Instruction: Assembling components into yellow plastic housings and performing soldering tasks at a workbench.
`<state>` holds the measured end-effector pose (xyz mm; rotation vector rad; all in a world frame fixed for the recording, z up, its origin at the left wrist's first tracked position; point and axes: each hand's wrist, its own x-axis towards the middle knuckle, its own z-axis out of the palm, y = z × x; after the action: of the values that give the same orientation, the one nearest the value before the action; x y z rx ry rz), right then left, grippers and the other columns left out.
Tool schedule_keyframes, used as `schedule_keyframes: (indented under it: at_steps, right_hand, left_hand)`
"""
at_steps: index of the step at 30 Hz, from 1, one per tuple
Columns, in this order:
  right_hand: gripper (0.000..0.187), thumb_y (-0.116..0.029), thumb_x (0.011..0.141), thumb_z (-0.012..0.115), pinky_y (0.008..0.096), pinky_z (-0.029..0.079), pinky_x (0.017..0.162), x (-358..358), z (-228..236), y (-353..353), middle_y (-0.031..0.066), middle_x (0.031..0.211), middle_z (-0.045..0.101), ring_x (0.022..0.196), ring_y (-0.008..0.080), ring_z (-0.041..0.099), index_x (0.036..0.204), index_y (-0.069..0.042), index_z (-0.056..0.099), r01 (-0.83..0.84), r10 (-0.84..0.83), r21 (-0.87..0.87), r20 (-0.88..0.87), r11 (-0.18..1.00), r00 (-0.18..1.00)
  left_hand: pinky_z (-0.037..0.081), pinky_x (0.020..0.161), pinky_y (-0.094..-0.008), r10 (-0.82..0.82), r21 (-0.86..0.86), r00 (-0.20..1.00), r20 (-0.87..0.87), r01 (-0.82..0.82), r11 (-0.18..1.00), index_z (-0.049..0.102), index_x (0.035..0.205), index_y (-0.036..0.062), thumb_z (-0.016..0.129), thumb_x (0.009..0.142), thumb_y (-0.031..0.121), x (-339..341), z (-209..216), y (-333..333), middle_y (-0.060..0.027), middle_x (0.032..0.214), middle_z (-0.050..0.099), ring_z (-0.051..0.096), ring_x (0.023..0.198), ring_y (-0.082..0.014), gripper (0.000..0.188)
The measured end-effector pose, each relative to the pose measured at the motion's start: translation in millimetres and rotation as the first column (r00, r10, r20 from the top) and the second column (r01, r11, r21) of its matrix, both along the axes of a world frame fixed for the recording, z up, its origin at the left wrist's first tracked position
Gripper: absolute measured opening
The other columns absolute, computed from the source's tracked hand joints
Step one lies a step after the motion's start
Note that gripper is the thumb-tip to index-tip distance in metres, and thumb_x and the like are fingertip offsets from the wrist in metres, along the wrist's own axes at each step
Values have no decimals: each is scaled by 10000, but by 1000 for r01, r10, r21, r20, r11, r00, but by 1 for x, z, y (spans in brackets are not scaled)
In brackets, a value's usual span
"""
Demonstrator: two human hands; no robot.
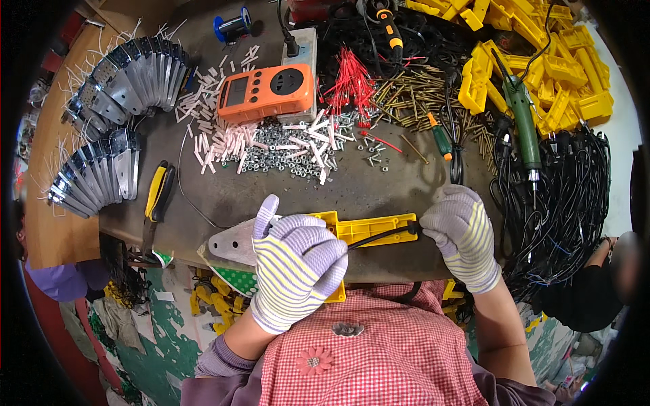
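My left hand (296,267), in a striped knit glove, is closed over a yellow plastic tool housing (379,229) near the front edge of the bench. A pointed grey metal plate (230,245) with holes sticks out to the left of that hand. Along the housing's slim handle lies a black cord (376,238), its thick end at the handle's right tip. Just beside this tip is my right hand (462,237), gloved alike, fingers curled together; what they pinch, if anything, is hidden. The left palm covers the middle of the housing.
Behind lie white tubes (220,139), nuts (271,155), screws (413,95) and an orange meter (267,93). Pliers (157,193) and metal plates (125,78) are left. A green electric screwdriver (521,122), black cords (562,196) and yellow housings (562,61) are right. Another person (586,291) sits at right.
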<state>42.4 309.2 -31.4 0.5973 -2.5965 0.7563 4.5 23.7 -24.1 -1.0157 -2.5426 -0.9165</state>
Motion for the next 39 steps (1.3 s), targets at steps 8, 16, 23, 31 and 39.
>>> schedule_keyframes:
  at_steps: [8,16,23,31,39]
  right_hand:
    - [219,-121,707,732,478,518,930,13,16,-3,-2,815,633,795,260,626,921,-161,704,57,-33,158,-151,986,988]
    - [179,-114,707,736,481,521,884,3,3,5,26,915,687,821,252,650,881,-151,718,8,-7,31,-17,999,1000]
    - [229,-56,764,714,414,544,751,-3,36,-49,99,967,646,870,312,647,993,-50,713,-159,178,-121,169,980,969]
    - [196,-86,787,674,401,539,708,-6,7,-65,107,941,639,833,288,634,970,-43,728,-124,115,46,174,991,978]
    - [209,-120,807,656,406,540,710,-18,33,-72,118,940,640,837,297,642,991,-55,732,-163,134,87,269,983,954]
  left_hand:
    - [312,1148,-542,35,-67,999,22,-33,997,728,884,182,760,720,92,-3,-3,9,-10,894,633,623,945,-254,190]
    - [358,1104,-557,13,-109,1000,-3,-14,994,741,889,181,779,722,110,-3,-2,14,-13,890,619,615,929,-253,186]
    - [350,1103,-559,27,-130,1000,4,-26,991,709,833,142,759,683,108,-7,0,17,-33,909,610,608,933,-265,162]
    - [169,1187,-646,-222,-566,972,-75,142,812,732,1014,98,740,744,299,36,22,-15,-91,1149,711,635,1209,-268,336]
    - [232,1197,-530,-219,-594,968,-119,107,797,688,1177,60,681,806,386,38,18,-9,-169,1218,651,644,1174,-275,494]
